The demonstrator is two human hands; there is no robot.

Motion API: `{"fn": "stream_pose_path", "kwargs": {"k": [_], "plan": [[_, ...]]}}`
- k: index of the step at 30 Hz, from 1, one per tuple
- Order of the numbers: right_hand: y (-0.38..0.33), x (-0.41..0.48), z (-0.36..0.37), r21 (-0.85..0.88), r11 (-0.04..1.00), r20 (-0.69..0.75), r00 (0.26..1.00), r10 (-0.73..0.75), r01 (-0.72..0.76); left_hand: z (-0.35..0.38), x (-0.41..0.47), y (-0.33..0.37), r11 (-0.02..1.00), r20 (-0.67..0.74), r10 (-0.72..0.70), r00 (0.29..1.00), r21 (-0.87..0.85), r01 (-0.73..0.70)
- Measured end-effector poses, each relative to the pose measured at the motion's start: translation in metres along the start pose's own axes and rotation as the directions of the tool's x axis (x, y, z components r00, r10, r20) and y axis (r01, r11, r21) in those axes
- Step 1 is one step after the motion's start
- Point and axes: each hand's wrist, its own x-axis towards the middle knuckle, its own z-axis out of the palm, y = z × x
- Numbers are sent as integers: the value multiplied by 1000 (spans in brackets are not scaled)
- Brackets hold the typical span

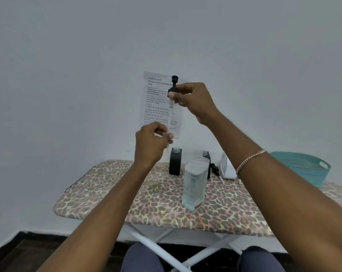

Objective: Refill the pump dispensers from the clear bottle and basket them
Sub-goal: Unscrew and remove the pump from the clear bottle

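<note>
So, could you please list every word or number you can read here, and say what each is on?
Sheet on the wall: "TASK ID: 3797"
Same sheet, heading: "Portion mixed nuts into..." (the pump covers the rest), then "bags"
Same sheet, steps: "1. Open the large bag of..."; the other lines are too blurred to read.
Clear bottle: orange label near the base, unreadable.
</note>
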Motion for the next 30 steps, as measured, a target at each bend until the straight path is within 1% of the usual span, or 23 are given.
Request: {"fn": "stream_pose_path", "kwargs": {"k": [5,8,10,13,16,21,25,30], "plan": [[31,22,58,-44,983,72,981,181,-178,-30,-4,-46,990,-9,-141,990,-2,141],[54,29,95,-107,969,131,963,236,-222,-44,-6,-76,977,-11,-210,978,24,211],[70,31,116,-162,950,137,947,290,-267,-50,-9,-92,967,-1,-251,968,42,250],[98,34,147,-258,903,167,905,392,-343,-58,-11,-121,948,21,-312,950,79,309],[126,30,176,-293,868,212,858,468,-401,-65,-13,-149,925,36,-369,929,112,363],[167,17,210,-306,824,263,790,554,-476,-69,-20,-186,882,64,-457,887,162,443],[196,5,228,-345,790,277,748,602,-508,-71,-26,-208,845,79,-514,854,220,488],[221,-4,242,-386,758,281,715,640,-526,-71,-32,-222,824,85,-533,842,280,493]]}}
